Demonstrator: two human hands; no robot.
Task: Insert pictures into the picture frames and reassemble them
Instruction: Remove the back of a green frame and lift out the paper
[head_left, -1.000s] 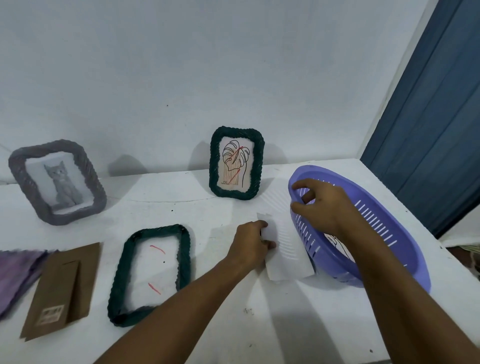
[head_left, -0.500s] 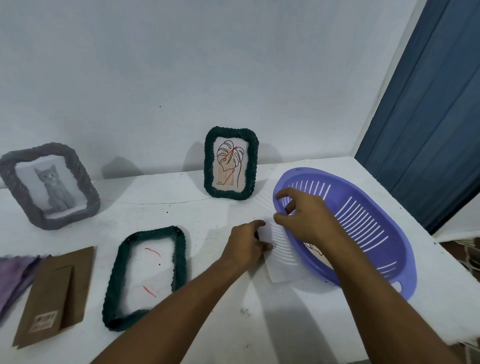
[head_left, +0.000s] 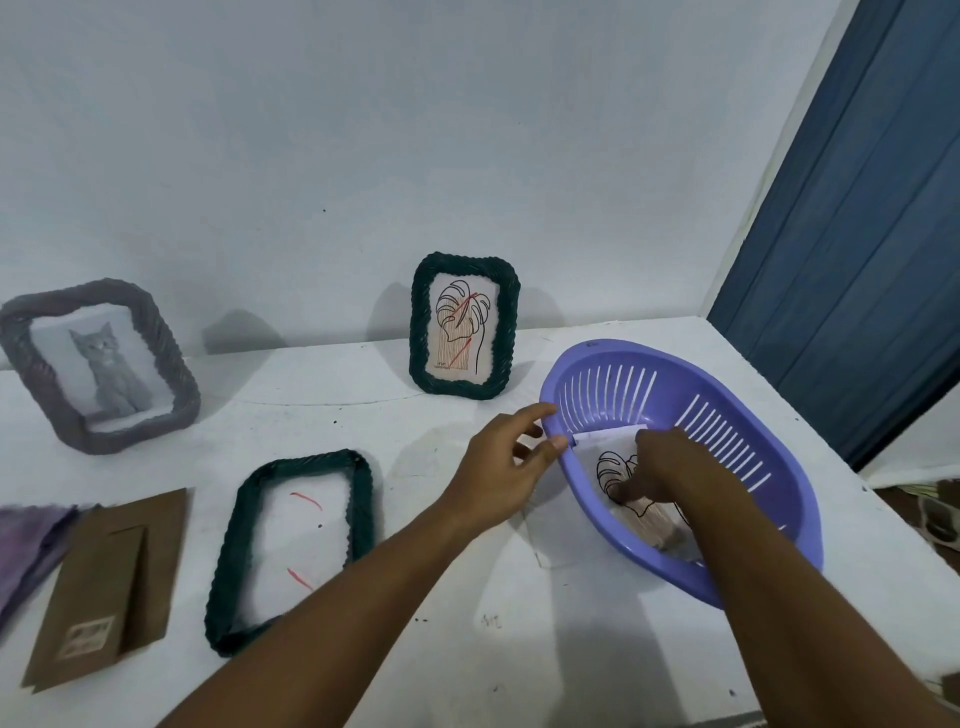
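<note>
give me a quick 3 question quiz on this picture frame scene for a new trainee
1. True or false: the empty green frame lies flat on the table.
2. Where does the leaf picture under the right hand lie?
A. in the purple basket
B. on the brown backing board
C. inside the grey cat frame
3. Fill in: the left hand reaches to the basket's near ____.

Key: 1 true. 2 A. 3 rim.
</note>
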